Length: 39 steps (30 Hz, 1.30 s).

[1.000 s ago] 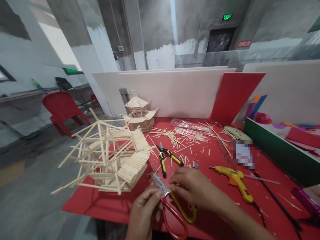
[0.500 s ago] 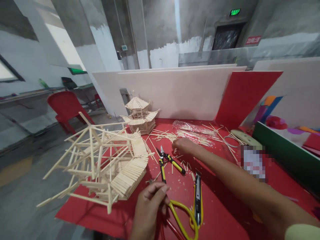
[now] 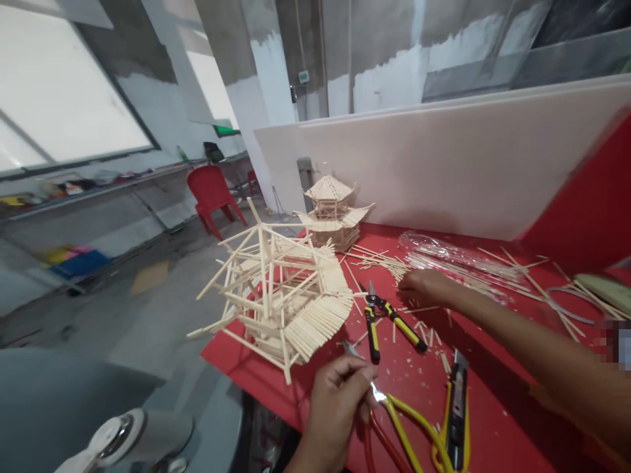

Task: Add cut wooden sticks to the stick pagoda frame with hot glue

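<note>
My left hand [image 3: 338,407] is closed in a pinch over the head of pliers with red and yellow handles [image 3: 401,427]; whatever sits between the fingertips is hidden. The pliers' grey tip shows beyond my knuckles. Farther off, my right hand [image 3: 424,289] has its fingers curled down at the near end of a pile of thin wooden sticks [image 3: 377,257]; I cannot tell whether it grips one. Left of my hands stands a half-built stick framework [image 3: 269,289] with a slatted roof section [image 3: 320,325]. Yellow-and-black pruning shears [image 3: 374,309] lie spread between my hands.
A utility knife [image 3: 458,414] lies at the right. Behind stand a finished stick pagoda [image 3: 331,213], a plastic bag of sticks [image 3: 453,259] and pale boards [image 3: 444,157]. Offcuts dot the red tabletop [image 3: 414,381]. A flask [image 3: 152,433] and a red chair [image 3: 214,190] are at left.
The view has swung left, so everything on the table appears farther right, and the flask has come into view. Both hands keep much the same places over the pliers and by the stick pile.
</note>
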Available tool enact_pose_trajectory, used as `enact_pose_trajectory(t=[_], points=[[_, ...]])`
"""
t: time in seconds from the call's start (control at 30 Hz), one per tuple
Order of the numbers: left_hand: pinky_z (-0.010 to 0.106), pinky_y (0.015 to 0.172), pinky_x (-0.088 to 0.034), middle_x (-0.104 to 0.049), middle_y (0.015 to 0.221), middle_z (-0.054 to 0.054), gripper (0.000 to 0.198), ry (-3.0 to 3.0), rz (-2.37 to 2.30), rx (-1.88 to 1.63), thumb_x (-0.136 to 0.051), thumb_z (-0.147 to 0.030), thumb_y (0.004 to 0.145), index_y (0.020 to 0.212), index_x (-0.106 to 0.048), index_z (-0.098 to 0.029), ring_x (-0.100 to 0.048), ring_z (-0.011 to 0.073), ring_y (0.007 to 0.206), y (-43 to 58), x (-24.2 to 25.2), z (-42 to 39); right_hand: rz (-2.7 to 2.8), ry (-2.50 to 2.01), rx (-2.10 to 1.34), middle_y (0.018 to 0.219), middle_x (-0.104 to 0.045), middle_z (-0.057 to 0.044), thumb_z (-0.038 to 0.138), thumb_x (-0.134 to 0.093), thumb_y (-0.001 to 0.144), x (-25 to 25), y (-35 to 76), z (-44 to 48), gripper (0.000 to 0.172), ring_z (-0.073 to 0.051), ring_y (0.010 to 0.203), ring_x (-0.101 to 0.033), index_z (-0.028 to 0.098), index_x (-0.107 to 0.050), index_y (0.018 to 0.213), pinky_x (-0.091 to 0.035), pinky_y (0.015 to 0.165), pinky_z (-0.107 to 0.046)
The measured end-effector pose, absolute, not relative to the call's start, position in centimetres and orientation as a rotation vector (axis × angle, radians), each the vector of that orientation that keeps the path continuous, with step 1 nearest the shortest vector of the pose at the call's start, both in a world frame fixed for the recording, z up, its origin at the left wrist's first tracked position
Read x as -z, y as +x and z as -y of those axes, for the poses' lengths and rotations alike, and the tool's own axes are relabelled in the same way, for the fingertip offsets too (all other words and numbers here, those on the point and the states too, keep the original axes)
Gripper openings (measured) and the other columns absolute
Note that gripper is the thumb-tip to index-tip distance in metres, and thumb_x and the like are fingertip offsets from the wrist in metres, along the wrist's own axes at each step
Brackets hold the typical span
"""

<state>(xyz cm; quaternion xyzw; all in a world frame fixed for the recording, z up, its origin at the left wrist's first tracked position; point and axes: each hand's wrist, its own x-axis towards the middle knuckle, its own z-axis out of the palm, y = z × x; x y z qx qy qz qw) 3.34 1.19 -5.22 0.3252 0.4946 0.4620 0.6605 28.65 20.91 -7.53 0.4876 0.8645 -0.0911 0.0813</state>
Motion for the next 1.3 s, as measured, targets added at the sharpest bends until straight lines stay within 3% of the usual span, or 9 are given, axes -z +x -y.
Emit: enact_pose_trajectory(t=[0.27,0.4,0.53,0.67,0.73,0.83,0.97,1.17,1.3], points=[[0.017,0.043,-0.033,-0.059,0.051,-0.001,0.027,0.806,-1.149,-1.066,-0.077,-0.04,0.074,0.072,-0.071,-0.014,-0.044,0.0057,0.043,2.8,3.9,-0.1,-2.716,1.927,0.506,0.12,-0.061,-0.007,0.037,-0.058,0.095,4.9,29.0,-18.3,0.03,-0.02,0.103,-0.062,0.018,-0.06,0.117,-0.053,0.088,-0.042],[0.015,0.043,-0.035,-0.059,0.051,-0.001,0.027,0.83,-1.119,-1.088,-0.077,-0.041,0.074,0.073,-0.072,-0.014,-0.044,0.005,0.043,2.6,3.4,0.5,-2.773,2.054,0.845,0.102,-0.066,-0.005,0.038,-0.054,0.097,3.1,27.7,-15.9,0.028,-0.014,0.083,-0.065,0.015,-0.061,0.111,-0.056,0.072,-0.032],[0.014,0.039,-0.034,-0.058,0.047,-0.003,0.029,0.753,-1.093,-1.213,-0.082,-0.04,0.069,0.078,-0.073,-0.014,-0.045,0.0052,0.04,2.3,3.2,1.0,-2.929,1.975,1.144,0.073,-0.066,0.001,0.04,-0.042,0.101,1.3,24.4,-10.1,0.035,-0.009,0.06,-0.061,0.016,-0.067,0.099,-0.049,0.053,-0.02],[0.014,0.036,-0.036,-0.064,0.052,-0.002,0.037,0.647,-1.034,-1.317,-0.086,-0.039,0.064,0.089,-0.074,-0.015,-0.048,0.0058,0.039,2.0,2.4,1.4,-3.112,1.904,1.249,0.072,-0.066,0.002,0.041,-0.055,0.096,0.6,20.0,-3.1,0.026,-0.009,0.061,-0.06,0.022,-0.072,0.094,-0.047,0.057,-0.02],[0.014,0.035,-0.036,-0.064,0.052,-0.002,0.039,0.619,-1.011,-1.336,-0.088,-0.038,0.062,0.09,-0.075,-0.015,-0.048,0.0056,0.038,1.9,1.9,1.6,-3.274,1.883,1.217,0.077,-0.069,0.001,0.034,-0.059,0.094,1.0,17.9,-0.6,0.018,-0.01,0.068,-0.063,0.023,-0.072,0.09,-0.047,0.065,-0.02],[0.012,0.036,-0.035,-0.059,0.045,-0.004,0.032,0.587,-0.989,-1.364,-0.09,-0.034,0.058,0.075,-0.074,-0.013,-0.046,0.004,0.036,1.4,1.4,1.8,-3.433,1.902,1.194,0.083,-0.071,0.001,0.025,-0.061,0.093,1.9,15.6,1.5,0.011,-0.01,0.074,-0.065,0.024,-0.072,0.096,-0.048,0.07,-0.02],[0.011,0.039,-0.036,-0.056,0.044,-0.006,0.03,0.442,-0.961,-1.416,-0.092,-0.032,0.056,0.068,-0.069,-0.015,-0.044,0.0024,0.037,0.5,1.3,1.9,-3.563,1.845,1.204,0.089,-0.073,0.0,0.02,-0.064,0.09,2.5,14.4,2.2,0.02,-0.011,0.076,-0.067,0.025,-0.069,0.108,-0.051,0.07,-0.019],[0.011,0.038,-0.035,-0.06,0.049,-0.005,0.036,0.35,-1.022,-1.427,-0.094,-0.033,0.052,0.069,-0.068,-0.015,-0.046,0.0031,0.039,0.2,1.2,1.9,-3.833,1.92,0.707,0.079,-0.071,-0.001,0.009,-0.065,0.086,2.4,13.8,1.7,0.016,-0.012,0.071,-0.065,0.02,-0.069,0.097,-0.052,0.066,-0.024],[0.012,0.038,-0.036,-0.067,0.063,-0.001,0.039,0.339,-1.047,-1.423,-0.089,-0.041,0.059,0.082,-0.073,-0.014,-0.047,0.0026,0.04,0.0,1.1,2.0,-3.929,1.943,0.406,0.083,-0.07,-0.006,0.0,-0.063,0.084,2.2,13.2,1.2,0.026,-0.015,0.075,-0.062,0.015,-0.068,0.105,-0.052,0.068,-0.028]])
